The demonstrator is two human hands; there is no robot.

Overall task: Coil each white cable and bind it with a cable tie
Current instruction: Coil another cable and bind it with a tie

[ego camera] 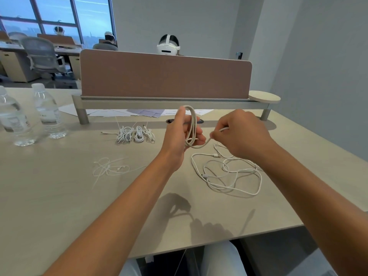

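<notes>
Right now my left hand [183, 130] holds the half-made coil [191, 126] upright above the desk [59, 196], its loops running round my fingers with my thumb pressed against the upper part of them. My right hand [239, 134] sits just beside it, thumb and forefinger pinching the free run of the same white cable where it leaves the bottom of the coil, the other fingers curled in behind.

Below my right hand lie the loose cables [229, 174], sprawled in overlapping loops on the desk. I cannot tell whether the tail I am feeding comes out of that tangle or whether those are separate cables waiting their turn. To the left of my forearm lie the cable ties [111, 167], thin and pale, well apart from both hands. Further back, near the foot of the brown divider [165, 76], the finished bundles [135, 134] lie in a short row. Two water bottles [47, 112] stand at the far left.

I judge the chief risk to be the loops slipping off my left fingers when I let go with the right to reach across for a tie; only my thumb keeps them together. A snag in the loose cables could also jerk the tail and pull the coil out of shape. And the ties lie tangled, so drawing one out single-handed may be fiddly.
</notes>
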